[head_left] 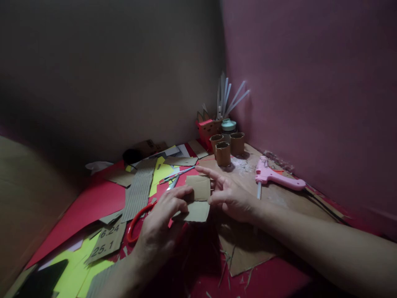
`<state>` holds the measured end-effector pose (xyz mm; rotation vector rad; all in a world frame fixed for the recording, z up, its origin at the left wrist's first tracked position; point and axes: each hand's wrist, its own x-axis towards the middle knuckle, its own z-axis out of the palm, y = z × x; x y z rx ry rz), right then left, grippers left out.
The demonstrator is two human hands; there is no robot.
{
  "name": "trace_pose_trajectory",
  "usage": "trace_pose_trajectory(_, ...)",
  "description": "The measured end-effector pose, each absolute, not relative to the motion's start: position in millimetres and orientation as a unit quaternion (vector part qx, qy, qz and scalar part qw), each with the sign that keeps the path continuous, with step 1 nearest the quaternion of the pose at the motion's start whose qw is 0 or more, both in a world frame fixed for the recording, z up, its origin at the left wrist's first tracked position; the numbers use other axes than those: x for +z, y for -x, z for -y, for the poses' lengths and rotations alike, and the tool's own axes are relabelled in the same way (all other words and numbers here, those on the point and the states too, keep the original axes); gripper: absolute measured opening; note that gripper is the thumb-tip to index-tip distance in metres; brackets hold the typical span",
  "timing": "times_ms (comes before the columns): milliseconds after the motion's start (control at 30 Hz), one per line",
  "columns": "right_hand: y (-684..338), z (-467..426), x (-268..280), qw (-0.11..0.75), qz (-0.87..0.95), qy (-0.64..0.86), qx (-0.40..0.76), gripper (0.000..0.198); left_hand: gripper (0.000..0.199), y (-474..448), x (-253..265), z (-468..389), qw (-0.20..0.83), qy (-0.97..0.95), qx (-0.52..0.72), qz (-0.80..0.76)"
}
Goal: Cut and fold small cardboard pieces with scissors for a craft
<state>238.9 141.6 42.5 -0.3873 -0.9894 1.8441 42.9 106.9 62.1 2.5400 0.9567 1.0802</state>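
A small piece of cardboard [198,194], creased across its middle, is held up between my two hands. My left hand [167,211] grips its left edge, thumb below and fingers on the face. On its right edge, my right hand [231,192] pinches the piece near the crease, with the index finger stretched out past the top. Just beside my left hand lies a pair of scissors with a red handle [134,227], its blades partly hidden behind the hand. Behind the piece a pen [178,174] rests on the papers.
A pink glue gun [277,176] lies at the right on a cardboard sheet [248,256]. Small cardboard cups [223,155] stand near the corner, with a teal-lidded jar [228,125] and glue sticks [238,97] behind. Ribbed cardboard [139,188] and red paper [93,203] cover the left.
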Motion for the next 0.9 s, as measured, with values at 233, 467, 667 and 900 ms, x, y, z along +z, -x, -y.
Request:
trace_pose_trajectory(233,-242.7,-143.2,43.3,0.445,0.400,0.110,0.794,0.084,0.009,-38.3,57.0,-108.5,0.202,-0.826,0.404,-0.336)
trace_pose_trajectory(467,-239.5,-142.1,45.5,0.491,0.401,0.226,0.740,0.042,0.010,-41.6,63.3,-104.8,0.215,-0.823,0.369,-0.374)
trace_pose_trajectory(667,-241.4,-145.6,38.8,0.515,0.406,0.250,0.713,0.023,0.013,-42.5,67.0,-103.0,0.184,-0.839,0.338,-0.384)
trace_pose_trajectory(900,-237.0,-143.7,32.0,0.504,0.443,0.211,0.711,0.021,0.008,-51.2,70.2,-101.8,0.197,-0.796,0.361,-0.444)
